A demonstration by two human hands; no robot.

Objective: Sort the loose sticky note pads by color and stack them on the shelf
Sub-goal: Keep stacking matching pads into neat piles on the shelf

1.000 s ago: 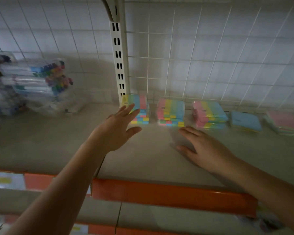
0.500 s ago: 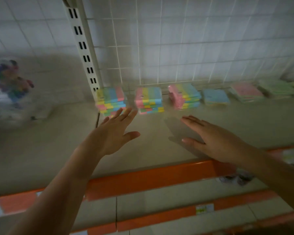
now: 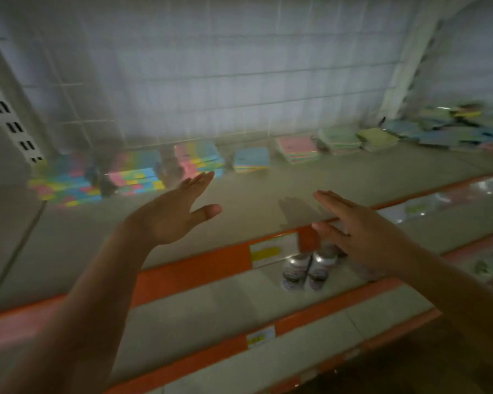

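Observation:
Along the back of the shelf (image 3: 268, 206) stand three multicolour pad stacks (image 3: 137, 174), then a blue stack (image 3: 251, 159), a pink stack (image 3: 297, 149), a green stack (image 3: 339, 139) and a yellow-green stack (image 3: 377, 139). A loose heap of pads (image 3: 450, 127), mostly blue and green, lies at the far right. My left hand (image 3: 171, 214) hovers over the shelf with straight fingers, holding nothing, in front of the multicolour stacks. My right hand (image 3: 359, 231) is flat and empty above the shelf's front edge. The view is blurred.
An orange strip (image 3: 199, 268) with a yellow price label runs along the shelf's front edge. Two small silver-capped bottles (image 3: 305, 270) stand on the lower shelf under my right hand. A white slotted upright (image 3: 9, 120) rises at the left, a wire grid behind.
The view has swung right: the stacks slid left and the loose heap at the far right came into sight. Both hands stay flat and empty and have drifted right along the shelf.

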